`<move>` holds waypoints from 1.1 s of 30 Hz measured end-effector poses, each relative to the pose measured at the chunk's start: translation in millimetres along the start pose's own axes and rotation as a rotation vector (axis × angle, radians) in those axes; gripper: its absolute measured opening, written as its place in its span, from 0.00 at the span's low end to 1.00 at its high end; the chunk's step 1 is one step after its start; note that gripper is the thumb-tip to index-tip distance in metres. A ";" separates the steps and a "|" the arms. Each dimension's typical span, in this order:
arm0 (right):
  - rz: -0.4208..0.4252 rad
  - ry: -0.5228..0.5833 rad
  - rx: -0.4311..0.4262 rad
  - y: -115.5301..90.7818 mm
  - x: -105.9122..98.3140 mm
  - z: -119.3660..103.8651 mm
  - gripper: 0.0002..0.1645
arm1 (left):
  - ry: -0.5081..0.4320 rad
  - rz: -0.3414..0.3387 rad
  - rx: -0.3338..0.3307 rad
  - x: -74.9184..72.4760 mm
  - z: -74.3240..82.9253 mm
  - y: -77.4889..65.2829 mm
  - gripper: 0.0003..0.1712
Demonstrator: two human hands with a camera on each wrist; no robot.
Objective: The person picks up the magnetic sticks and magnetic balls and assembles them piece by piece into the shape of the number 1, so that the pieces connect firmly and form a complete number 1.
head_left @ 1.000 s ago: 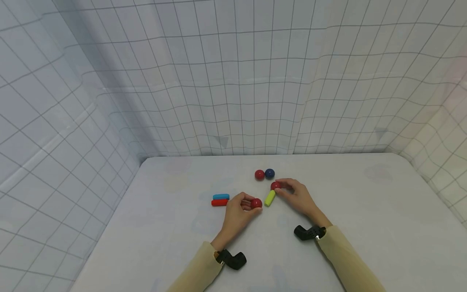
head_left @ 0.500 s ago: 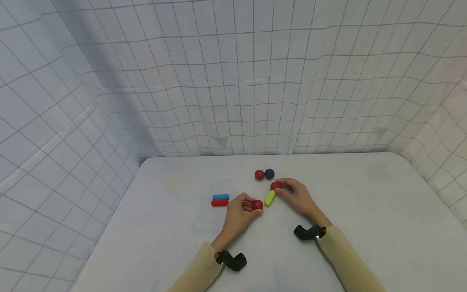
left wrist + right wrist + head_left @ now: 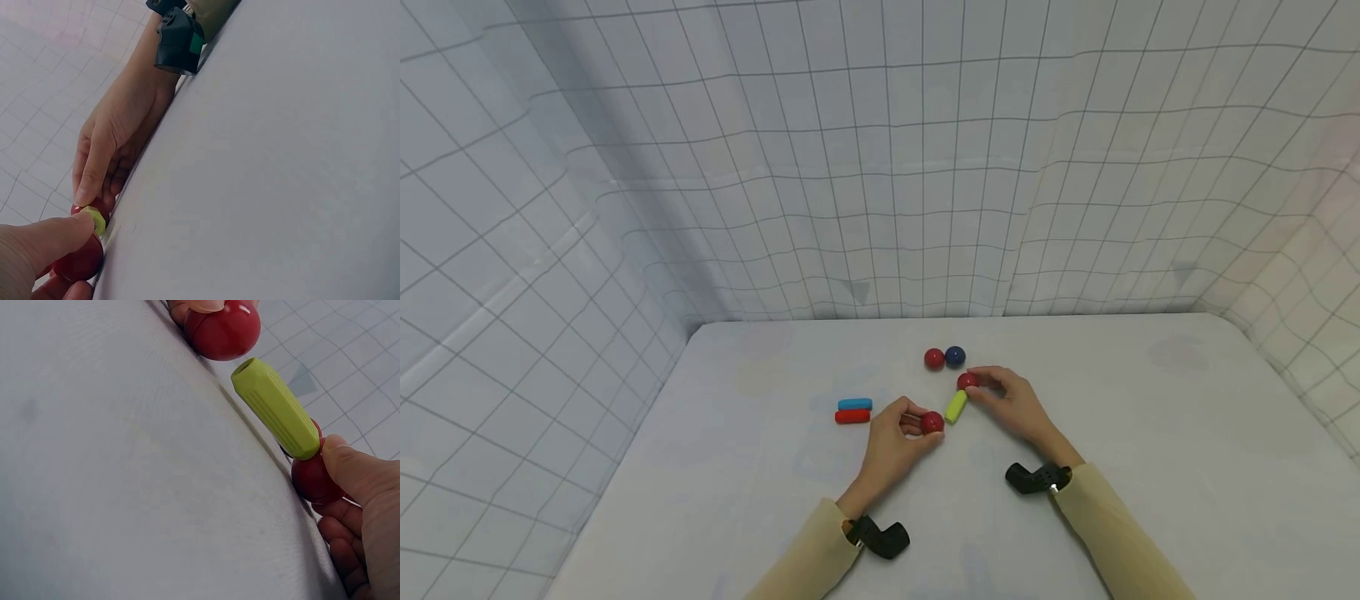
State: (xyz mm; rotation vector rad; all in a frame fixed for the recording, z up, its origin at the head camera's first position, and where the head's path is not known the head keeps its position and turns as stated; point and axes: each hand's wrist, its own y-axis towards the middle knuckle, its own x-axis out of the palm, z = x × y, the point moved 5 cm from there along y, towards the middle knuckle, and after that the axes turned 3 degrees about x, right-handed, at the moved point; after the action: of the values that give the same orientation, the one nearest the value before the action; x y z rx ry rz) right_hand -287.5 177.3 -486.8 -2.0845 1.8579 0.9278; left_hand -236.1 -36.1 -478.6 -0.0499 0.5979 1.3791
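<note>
My left hand [image 3: 891, 442] pinches a glossy red ball [image 3: 932, 422] between thumb and fingers, close beside the near end of a yellow-green ribbed stick [image 3: 956, 407]. In the right wrist view a hole shows in that end of the stick [image 3: 275, 407], with a small gap to the left hand's red ball [image 3: 225, 330]. My right hand [image 3: 1011, 406] grips a second red ball [image 3: 966, 381] at the stick's far end, thumb [image 3: 340, 456] right at the join. From the left wrist view, the left thumb [image 3: 59, 234] overlaps part of the stick [image 3: 95, 220].
Behind the hands, a third red ball [image 3: 934, 359] and a dark blue ball [image 3: 955, 357] sit side by side on the white table [image 3: 760, 467]. A blue stick [image 3: 855, 404] and a red stick [image 3: 852, 417] lie together left of the left hand. Gridded white curtains [image 3: 880, 167] surround the table.
The left hand has shifted slightly right and nearer me with its red ball. My right hand, its ball and the yellow-green stick stay about where they were.
</note>
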 end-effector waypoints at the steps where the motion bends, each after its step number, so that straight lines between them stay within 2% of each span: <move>1: 0.001 0.000 0.000 -0.1 0.1 -0.1 0.23 | -0.004 0.000 0.002 0.4 0.0 -0.1 0.17; 12: 0.014 0.007 -0.004 1.2 0.4 2.1 0.22 | -0.015 0.005 0.035 4.0 1.5 -1.5 0.17; 33: 0.014 0.013 -0.005 -1.1 0.6 -1.0 0.22 | 0.003 0.019 0.036 7.4 2.7 -2.3 0.19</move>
State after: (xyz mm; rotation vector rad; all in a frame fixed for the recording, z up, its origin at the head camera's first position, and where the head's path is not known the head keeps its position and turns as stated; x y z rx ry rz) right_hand -286.1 176.4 -486.7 -2.0886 1.8801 0.9258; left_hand -232.5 -28.9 -480.2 -0.0171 0.6267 1.3862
